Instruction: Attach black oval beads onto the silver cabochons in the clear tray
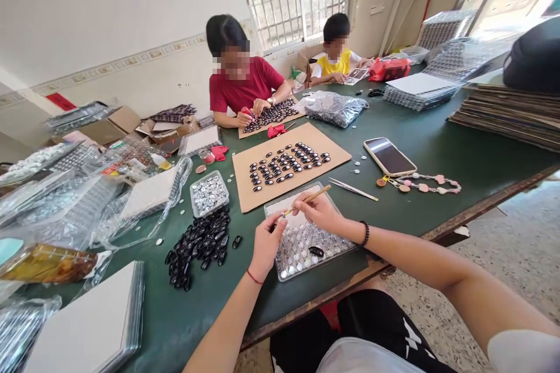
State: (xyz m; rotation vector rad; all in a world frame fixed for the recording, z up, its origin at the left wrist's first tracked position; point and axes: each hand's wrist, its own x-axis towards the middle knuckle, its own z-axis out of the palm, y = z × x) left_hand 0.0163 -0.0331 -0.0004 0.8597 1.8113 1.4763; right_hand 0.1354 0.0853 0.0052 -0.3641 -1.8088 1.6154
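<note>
Thin wooden stick (307, 200), pale and pointed like a skewer, pinched in the fingers of the right hand (318, 212), slanting up toward 2 o'clock. Tip of the stick down by the left hand (265, 245), fingers there curled tight around something tiny and dark, too small to tell. Both hands over a clear plastic tray (306, 242) full of round shiny silver dots in neat rows, with one black oval piece (315, 252) lying on top near 6 o'clock of the right hand. Tray at the near edge of the green counter (437, 145). At 9 o'clock of the tray, a heap of black oval pieces (199, 245). At 12 o'clock, a brown cardboard sheet (289, 164) with more black ovals in rows. At 2 o'clock, silver tweezers (352, 189), then a phone (389, 157). Far across the counter, two other people busy with their own pieces.
</note>
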